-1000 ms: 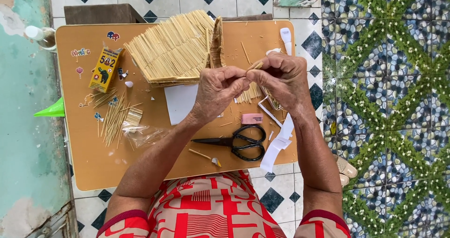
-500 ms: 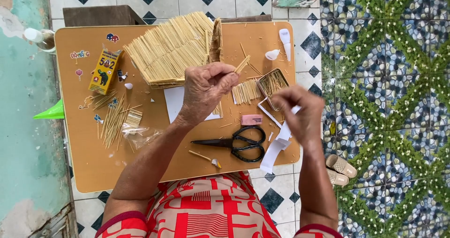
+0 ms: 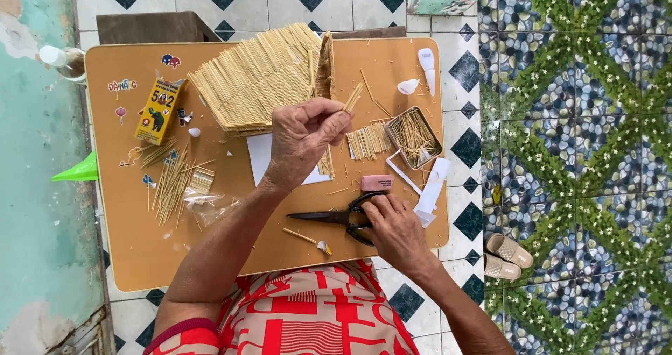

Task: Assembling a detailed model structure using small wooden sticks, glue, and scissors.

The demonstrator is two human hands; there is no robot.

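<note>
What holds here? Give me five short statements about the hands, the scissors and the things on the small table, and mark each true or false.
1. The right hand rests on the handles of the black scissors. True.
2. The left hand lies flat on the table. False: it is raised, pinching a thin stick in its fingers.
3. The pink eraser lies just above the scissors' handles. True.
4. The small metal tin is empty. False: it holds thin sticks.
5. The yellow box lies at the table's right edge. False: it lies near the left side, beside the stick panel.
</note>
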